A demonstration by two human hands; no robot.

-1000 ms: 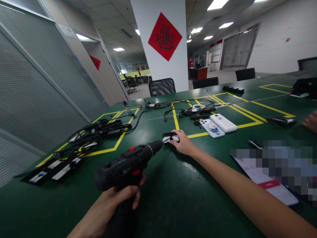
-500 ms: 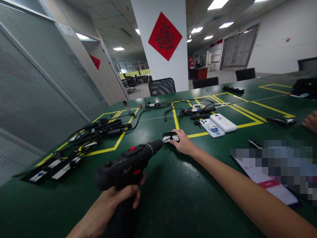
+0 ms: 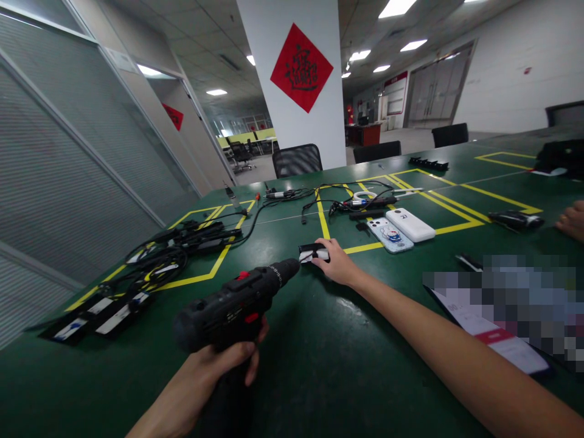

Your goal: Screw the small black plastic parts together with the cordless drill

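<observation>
My left hand [image 3: 223, 364] is wrapped round the handle of a black cordless drill [image 3: 235, 304] with red switches. The drill points forward and to the right, its chuck close to a small black-and-white block [image 3: 310, 253]. With fingers and thumb, my right hand [image 3: 335, 261] grips that block from the right, against the green table [image 3: 319, 365]. A thin bit seems to reach from the chuck to the block's near left side; whether it touches a screw is too small to tell. My fingers cover the block's right end.
Black cables and flat parts [image 3: 182, 243] lie in a heap at left. Beyond my right hand are a phone [image 3: 389, 236], a white power bank [image 3: 410, 225] and more cables [image 3: 360, 204]. A clipboard [image 3: 511, 350] lies at right, near another person's hand [image 3: 570, 220].
</observation>
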